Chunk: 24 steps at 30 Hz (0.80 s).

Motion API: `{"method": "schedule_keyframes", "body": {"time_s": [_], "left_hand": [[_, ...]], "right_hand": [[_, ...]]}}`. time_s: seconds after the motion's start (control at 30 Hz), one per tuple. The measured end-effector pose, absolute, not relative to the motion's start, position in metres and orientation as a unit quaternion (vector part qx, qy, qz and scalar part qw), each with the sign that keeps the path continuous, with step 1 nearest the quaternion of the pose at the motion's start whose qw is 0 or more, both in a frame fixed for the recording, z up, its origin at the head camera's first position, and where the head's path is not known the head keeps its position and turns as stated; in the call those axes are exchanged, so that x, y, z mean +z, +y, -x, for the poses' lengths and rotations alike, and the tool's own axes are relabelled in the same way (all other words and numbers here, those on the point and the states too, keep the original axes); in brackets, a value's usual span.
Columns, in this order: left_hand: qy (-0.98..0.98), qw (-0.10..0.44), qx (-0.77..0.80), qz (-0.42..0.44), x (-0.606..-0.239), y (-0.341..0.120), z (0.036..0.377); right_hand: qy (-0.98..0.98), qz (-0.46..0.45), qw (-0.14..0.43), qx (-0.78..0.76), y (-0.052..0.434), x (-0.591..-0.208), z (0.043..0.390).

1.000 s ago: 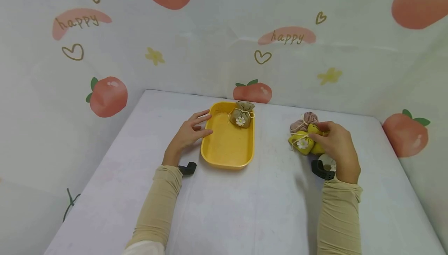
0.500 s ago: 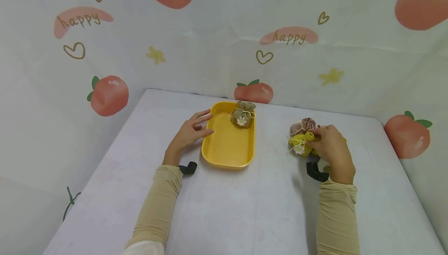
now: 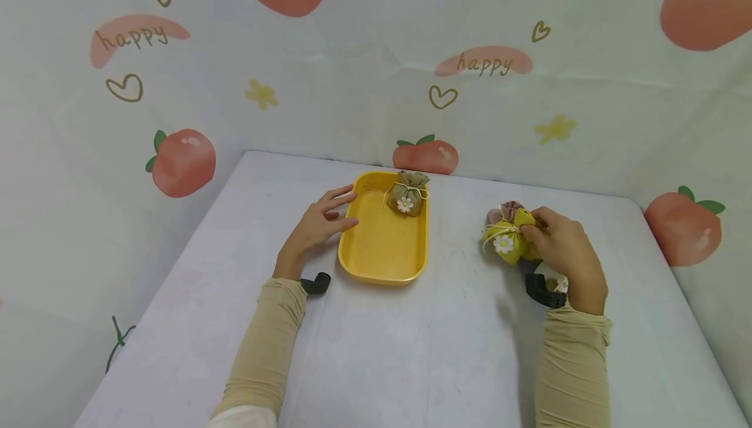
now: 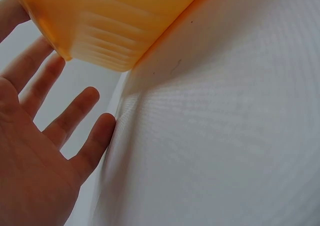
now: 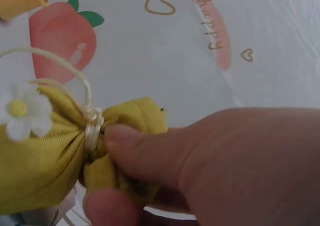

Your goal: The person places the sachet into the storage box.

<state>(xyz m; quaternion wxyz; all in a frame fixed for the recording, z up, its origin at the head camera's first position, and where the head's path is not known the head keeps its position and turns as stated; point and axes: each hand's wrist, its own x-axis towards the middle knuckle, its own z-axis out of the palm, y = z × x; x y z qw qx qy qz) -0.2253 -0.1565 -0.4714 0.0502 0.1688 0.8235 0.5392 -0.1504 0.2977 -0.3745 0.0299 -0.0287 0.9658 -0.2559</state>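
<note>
Beige sleeves [image 3: 270, 350] cover both forearms, and a black fitting shows at each wrist. The right hand [image 3: 570, 255] pinches the yellow-green pouch [image 5: 40, 151] between thumb and finger, at the gathered cloth just beyond the cord [image 5: 92, 131]. That neck is probably the handiest hold, since the filled body with its white flower [image 5: 22, 111] is plumper and would slip or sag more. The pouch is at the person's right, well apart from the tray; a pink pouch [image 3: 512, 207] lies just behind it. Something pale shows beneath the right wrist, too covered to name with confidence.

The left hand [image 3: 314, 226] has its fingers spread and lightly bent against the side of the yellow tray [image 3: 382, 252], gripping nothing, presumably to keep it steady. In the tray's far right corner sits a grey-brown pouch [image 3: 413, 194], its top above the rim, which leaves most of the floor bare.

The white table [image 3: 411, 350] looks smooth and faintly marked. Beyond its far edge hangs a pale backdrop [image 3: 352, 56] printed with red fruit, hearts and "happy".
</note>
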Motion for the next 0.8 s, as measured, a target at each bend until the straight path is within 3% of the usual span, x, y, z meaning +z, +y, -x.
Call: {"method": "schedule_keyframes", "body": {"time_s": [0.57, 0.8], "left_hand": [[0.826, 0.057, 0.537, -0.160, -0.471, -0.155, 0.224], [0.826, 0.062, 0.539, -0.153, -0.470, -0.156, 0.224]], "right_hand": [[0.865, 0.036, -0.038, -0.499, 0.290, -0.380, 0.155], [0.826, 0.011, -0.032, -0.562, 0.278, -0.383, 0.162]]}}
